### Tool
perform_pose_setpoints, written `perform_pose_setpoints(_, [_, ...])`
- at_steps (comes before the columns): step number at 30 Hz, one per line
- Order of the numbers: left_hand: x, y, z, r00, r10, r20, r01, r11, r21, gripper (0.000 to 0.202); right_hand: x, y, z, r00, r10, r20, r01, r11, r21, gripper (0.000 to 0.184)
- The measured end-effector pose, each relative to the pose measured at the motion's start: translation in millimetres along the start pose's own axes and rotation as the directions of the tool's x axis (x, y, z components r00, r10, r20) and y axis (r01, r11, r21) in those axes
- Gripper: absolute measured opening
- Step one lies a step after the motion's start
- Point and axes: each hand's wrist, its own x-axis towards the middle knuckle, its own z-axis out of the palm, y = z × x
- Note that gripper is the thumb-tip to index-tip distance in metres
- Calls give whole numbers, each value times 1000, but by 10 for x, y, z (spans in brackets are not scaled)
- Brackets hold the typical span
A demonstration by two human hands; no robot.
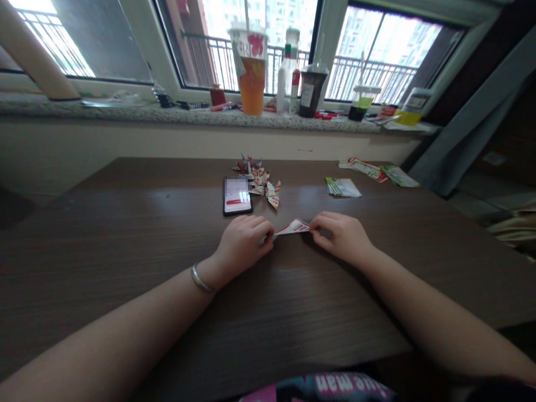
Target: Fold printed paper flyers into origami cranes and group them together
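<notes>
A small folded piece of printed paper (296, 226), white with red marks, is stretched between my two hands just above the table. My left hand (247, 237), with a silver bangle on the wrist, pinches its left corner. At the right corner, the thumb and fingers of my right hand (341, 234) are closed on the same paper. Beyond my left hand lie a phone (237, 195) with its screen lit and a cluster of folded paper pieces (262, 181) with pointed ends, in white, red and dark colours.
Flat printed papers (342, 187) lie at the table's back right, with longer strips (366, 169) behind them. On the windowsill (188, 118) stand a tall cup of orange drink (252, 84), bottles (285, 78), a dark drink cup (312, 92) and small clutter. The brown table (125, 240) spreads around my arms.
</notes>
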Motion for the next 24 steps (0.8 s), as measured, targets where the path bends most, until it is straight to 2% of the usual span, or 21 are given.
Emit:
perform_pose_setpoints(13, [-36, -72, 56, 999, -32, 18, 33, 999, -16, 3, -20, 166, 51, 1000, 8, -2, -8, 1000, 30, 9])
perform_pose_setpoints(20, [-68, -94, 75, 994, -86, 63, 86, 996, 7, 3, -44, 232, 35, 1000, 10, 5, -9, 998, -57, 8])
perform_pose_setpoints(24, [-87, -154, 91, 987, -155, 52, 154, 988, 21, 4, -65, 317, 56, 999, 30, 13, -29, 992, -124, 10])
